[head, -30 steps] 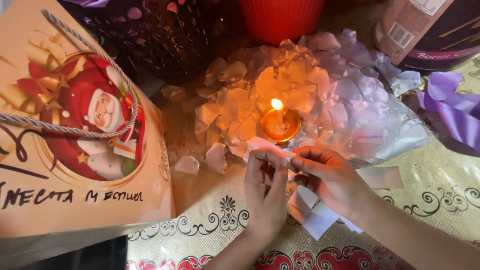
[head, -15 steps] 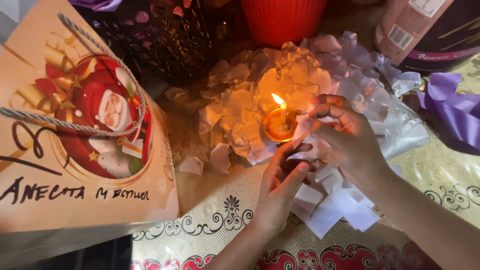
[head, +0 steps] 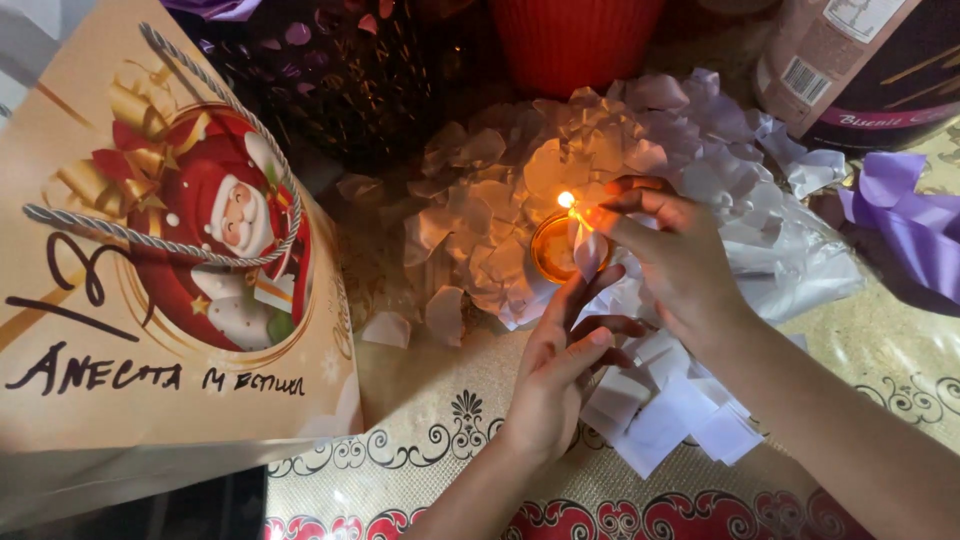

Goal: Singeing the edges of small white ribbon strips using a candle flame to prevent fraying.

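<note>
A lit tealight candle (head: 553, 250) burns among a heap of white fabric petals (head: 470, 225) on the table. My right hand (head: 672, 255) pinches a small white petal (head: 587, 250) and holds its top edge at the flame (head: 566, 200). My left hand (head: 565, 375) rests just below the candle with fingers spread, its fingertips reaching up toward the petal, holding nothing. Several cut white squares of fabric (head: 665, 415) lie under and beside both hands.
A beige gift bag (head: 150, 280) with a rope handle and a festive picture leans at the left. A red pot (head: 575, 40) and a dark spotted bag (head: 350, 70) stand behind. A cylindrical box (head: 850, 70) and purple ribbon (head: 915, 225) lie at the right.
My right hand has lifted a petal from near the cut squares up to the flame. My left hand let go and dropped back below the candle.
</note>
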